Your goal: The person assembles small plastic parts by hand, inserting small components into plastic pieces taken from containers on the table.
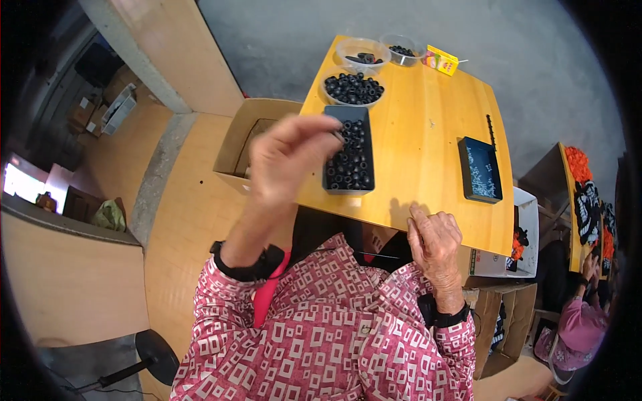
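Note:
My left hand [284,157] is raised over a black tray [370,150] of small black ring-shaped beads [354,155]. Its thumb and index finger are pinched; whatever lies between the tips is blurred and too small to name. At the table's front edge, my right hand [436,244] is closed with the fingers curled down. From beneath it a thin, pale, needle-like wire [388,256] points left, just off the edge. The fingertips on that wire are partly hidden.
On the yellow table [414,140] are a round tub of black beads [353,87], two more clear tubs, a yellow carton [440,60], a dark tray with small pale pieces [480,170] and a black strip [491,131]. Cardboard boxes flank it. Another person [580,321] sits far right.

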The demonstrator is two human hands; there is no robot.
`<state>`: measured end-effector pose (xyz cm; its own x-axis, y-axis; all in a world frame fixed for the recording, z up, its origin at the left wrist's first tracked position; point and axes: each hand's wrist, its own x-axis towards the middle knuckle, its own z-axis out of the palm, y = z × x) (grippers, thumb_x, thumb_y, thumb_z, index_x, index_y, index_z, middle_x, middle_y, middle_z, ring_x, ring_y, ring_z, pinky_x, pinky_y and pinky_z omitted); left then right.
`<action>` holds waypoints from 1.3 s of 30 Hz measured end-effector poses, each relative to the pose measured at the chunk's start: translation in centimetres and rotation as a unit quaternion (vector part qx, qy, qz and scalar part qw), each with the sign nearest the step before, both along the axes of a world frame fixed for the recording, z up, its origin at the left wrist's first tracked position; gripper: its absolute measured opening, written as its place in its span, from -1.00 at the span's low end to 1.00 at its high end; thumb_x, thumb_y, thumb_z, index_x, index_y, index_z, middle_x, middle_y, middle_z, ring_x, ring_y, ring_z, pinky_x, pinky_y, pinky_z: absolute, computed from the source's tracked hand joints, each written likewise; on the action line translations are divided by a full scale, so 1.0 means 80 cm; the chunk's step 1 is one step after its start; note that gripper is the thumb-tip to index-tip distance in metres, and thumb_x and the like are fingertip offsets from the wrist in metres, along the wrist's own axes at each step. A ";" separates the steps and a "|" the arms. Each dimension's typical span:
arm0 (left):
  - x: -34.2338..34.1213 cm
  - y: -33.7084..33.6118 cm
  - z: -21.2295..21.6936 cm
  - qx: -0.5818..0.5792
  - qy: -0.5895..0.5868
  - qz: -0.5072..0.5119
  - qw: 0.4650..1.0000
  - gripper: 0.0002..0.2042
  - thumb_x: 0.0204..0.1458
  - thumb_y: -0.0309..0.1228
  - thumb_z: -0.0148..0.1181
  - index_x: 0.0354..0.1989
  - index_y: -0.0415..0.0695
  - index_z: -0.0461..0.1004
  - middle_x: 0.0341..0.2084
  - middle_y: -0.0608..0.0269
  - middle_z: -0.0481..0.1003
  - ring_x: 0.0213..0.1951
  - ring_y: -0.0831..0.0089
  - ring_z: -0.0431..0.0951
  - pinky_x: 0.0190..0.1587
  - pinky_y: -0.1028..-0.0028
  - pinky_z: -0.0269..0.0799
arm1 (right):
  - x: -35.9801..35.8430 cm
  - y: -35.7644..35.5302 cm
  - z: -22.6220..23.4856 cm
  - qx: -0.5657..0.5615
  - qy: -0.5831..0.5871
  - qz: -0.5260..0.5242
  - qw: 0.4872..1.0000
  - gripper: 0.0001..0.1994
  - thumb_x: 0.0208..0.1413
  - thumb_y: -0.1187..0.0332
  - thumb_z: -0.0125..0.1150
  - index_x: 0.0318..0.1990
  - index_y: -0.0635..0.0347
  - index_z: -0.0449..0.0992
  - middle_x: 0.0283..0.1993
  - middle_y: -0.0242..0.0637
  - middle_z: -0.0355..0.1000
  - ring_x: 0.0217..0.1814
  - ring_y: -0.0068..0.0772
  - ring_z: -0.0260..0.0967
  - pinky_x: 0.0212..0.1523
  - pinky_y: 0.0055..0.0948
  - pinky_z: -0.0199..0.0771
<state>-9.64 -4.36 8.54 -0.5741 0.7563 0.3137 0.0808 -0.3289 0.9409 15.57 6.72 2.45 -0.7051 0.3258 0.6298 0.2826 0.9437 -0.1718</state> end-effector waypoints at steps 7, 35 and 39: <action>-0.127 0.011 -0.055 -0.014 0.108 0.260 0.959 -0.72 0.08 -0.43 0.32 -0.04 -0.23 0.57 -0.20 0.21 0.60 -0.17 0.50 0.58 -0.08 0.49 0.50 | -0.002 -0.002 -0.001 0.004 -0.011 0.016 1.000 -0.75 -0.09 0.56 0.36 -0.19 0.31 0.56 -0.52 -0.24 0.39 -0.46 -0.25 0.36 -0.37 -0.30 0.35; -0.004 0.063 -0.037 -0.163 0.081 -0.183 0.966 -0.89 0.11 -0.50 0.25 -0.22 -0.23 0.57 -0.37 0.30 0.60 -0.32 0.58 0.60 -0.21 0.55 0.50 | 0.005 -0.005 -0.002 -0.039 0.003 0.013 0.999 -0.77 -0.08 0.54 0.36 -0.20 0.30 0.58 -0.51 -0.24 0.40 -0.44 -0.24 0.38 -0.36 -0.32 0.36; 0.041 0.046 -0.048 -0.158 -0.144 -0.287 0.934 -0.83 0.11 -0.43 0.30 -0.18 -0.23 0.56 -0.36 0.25 0.60 -0.32 0.52 0.61 -0.12 0.53 0.51 | 0.000 -0.013 0.017 -0.135 0.122 0.015 0.983 -0.69 -0.11 0.57 0.39 -0.13 0.32 0.60 -0.46 -0.24 0.46 -0.45 -0.28 0.39 -0.37 -0.36 0.39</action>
<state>-6.33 -0.70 4.66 -0.0717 0.9941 -0.0814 -0.2943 0.0569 0.9540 15.54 5.70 3.82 -0.5561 0.4854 0.6746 0.1755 0.8620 -0.4755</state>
